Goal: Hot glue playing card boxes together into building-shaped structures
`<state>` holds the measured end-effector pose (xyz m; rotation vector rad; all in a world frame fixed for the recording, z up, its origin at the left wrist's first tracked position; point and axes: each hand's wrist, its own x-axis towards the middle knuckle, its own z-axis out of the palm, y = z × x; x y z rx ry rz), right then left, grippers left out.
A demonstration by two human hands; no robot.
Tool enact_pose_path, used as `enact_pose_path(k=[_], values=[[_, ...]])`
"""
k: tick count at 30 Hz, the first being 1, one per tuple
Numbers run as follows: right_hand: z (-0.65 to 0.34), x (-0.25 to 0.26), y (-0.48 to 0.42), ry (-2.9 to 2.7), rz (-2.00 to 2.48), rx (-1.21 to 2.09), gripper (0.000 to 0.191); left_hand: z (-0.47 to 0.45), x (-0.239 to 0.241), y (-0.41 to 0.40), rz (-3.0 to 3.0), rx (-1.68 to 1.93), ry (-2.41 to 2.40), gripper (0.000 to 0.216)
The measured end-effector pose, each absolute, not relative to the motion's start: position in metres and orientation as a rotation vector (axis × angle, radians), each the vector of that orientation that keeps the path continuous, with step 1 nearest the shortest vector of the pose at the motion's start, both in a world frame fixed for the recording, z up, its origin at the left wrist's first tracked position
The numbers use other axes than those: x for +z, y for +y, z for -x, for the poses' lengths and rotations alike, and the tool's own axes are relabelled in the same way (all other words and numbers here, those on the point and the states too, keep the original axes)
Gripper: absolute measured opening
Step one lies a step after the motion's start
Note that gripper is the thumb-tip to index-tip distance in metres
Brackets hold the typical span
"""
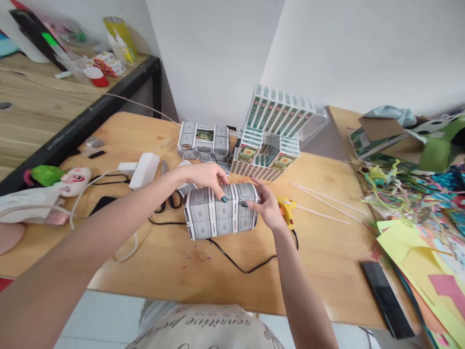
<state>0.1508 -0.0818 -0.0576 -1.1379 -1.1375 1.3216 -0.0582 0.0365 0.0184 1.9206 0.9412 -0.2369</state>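
Both my hands are on a box covered in grey-patterned playing cards [222,215], tilted up over the table. My left hand [208,175] grips its top edge, thumb on the upper face and some fingers hidden behind. My right hand [268,203] is closed round the right end, thumb across the front. Behind it sit a similar card-covered piece [203,145] and a chair-like stack of green-and-white card boxes [267,145]. A yellow glue gun [286,213] lies beside my right hand, partly hidden. Black-handled scissors [164,186] rest left of the box.
A white charger block [144,170] and cables lie to the left. White glue sticks [325,201] are on the right. Colored paper [417,257], a black phone [387,300] and yarn scraps fill the right side. A black cord [241,266] runs in front of the box.
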Motion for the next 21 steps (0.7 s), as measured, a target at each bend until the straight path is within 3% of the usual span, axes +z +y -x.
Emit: enact_pose_path(k=[21], values=[[-0.147,-0.058,-0.089,-1.162,1.135,1.252,0.083,0.066,0.004,0.033,-1.904,0.065,0.869,0.051]])
